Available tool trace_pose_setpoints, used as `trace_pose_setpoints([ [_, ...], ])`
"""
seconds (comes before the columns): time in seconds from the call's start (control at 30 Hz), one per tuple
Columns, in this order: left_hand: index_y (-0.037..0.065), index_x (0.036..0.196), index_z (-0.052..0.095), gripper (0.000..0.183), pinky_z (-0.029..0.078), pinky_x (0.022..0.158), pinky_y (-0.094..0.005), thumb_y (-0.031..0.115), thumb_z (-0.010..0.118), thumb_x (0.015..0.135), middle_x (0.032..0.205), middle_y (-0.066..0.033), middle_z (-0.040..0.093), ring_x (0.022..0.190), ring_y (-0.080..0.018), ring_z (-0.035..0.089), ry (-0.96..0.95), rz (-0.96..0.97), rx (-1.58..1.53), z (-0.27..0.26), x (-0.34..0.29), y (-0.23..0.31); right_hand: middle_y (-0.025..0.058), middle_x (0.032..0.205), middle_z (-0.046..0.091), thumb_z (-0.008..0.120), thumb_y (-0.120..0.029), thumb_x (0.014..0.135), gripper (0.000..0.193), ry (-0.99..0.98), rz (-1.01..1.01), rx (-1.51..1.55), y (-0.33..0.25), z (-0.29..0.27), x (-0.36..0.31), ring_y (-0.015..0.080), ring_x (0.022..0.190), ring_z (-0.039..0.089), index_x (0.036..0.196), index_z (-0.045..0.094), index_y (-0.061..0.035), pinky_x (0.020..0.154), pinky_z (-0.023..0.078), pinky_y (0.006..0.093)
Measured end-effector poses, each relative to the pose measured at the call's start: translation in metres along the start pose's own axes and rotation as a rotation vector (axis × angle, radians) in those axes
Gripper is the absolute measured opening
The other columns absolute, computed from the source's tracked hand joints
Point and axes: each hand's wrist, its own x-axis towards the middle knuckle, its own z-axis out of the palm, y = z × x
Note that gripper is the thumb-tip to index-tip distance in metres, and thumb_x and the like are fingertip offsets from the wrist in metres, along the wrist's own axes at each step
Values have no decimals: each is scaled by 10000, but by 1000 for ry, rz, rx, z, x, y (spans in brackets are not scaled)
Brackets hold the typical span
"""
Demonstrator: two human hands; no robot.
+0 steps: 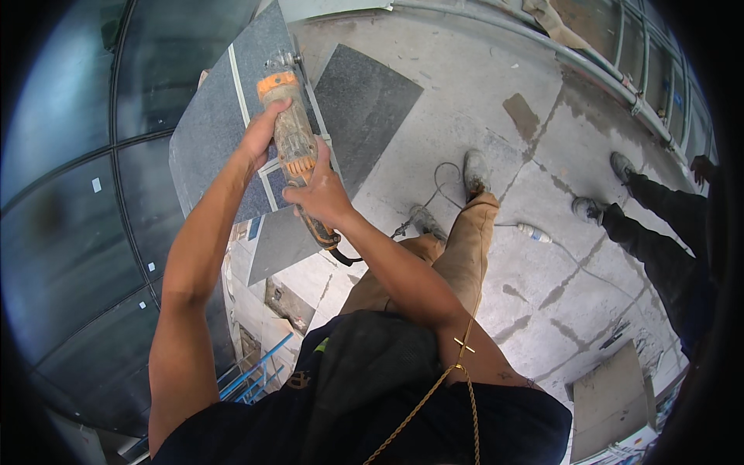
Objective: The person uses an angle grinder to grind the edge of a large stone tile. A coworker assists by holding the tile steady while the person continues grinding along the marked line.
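Note:
I hold an orange and grey angle grinder with both hands, over a dark grey tile with pale strips along it. My left hand grips its body just behind the orange collar. Farther back, my right hand is wrapped around the rear handle, where a black cord leaves the tool. The grinder's head points away from me, at the tile's right edge; I cannot tell whether the disc touches it. Another dark slab lies on the floor to the right.
Dark glass panels stand on the left. A cable connector and its cord lie on the concrete floor. Another person's legs are at the right. A metal railing runs along the far right, and a board lies at lower right.

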Motion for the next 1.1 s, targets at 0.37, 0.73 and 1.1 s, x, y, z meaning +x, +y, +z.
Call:
trace_pose_setpoints([
  [0.37,-57,1548,398,1023,354,1195,-470,661,686,880,1501,-264,514,1385,-365,506,-24,-23,16,-12,18,2,284,1192,647,747,-67,799,1126,-52,119,49,-34,-7,9,283,754,740,1624,-18,-19,590,626,363],
  [0.73,-93,1525,412,1018,344,1201,-477,658,671,888,1478,-283,527,1402,-383,495,-72,-16,4,-3,-4,-4,286,1174,654,745,-67,814,1107,-57,91,61,-28,-7,-19,286,743,741,1614,-19,-25,595,619,370],
  [1.1,-94,1490,460,977,336,1205,-473,649,665,890,1452,-293,546,1389,-387,503,-69,-35,9,6,-21,-10,280,1190,639,760,-60,814,1078,-44,97,68,-23,-6,-36,280,736,731,1599,22,-51,591,616,382],
])
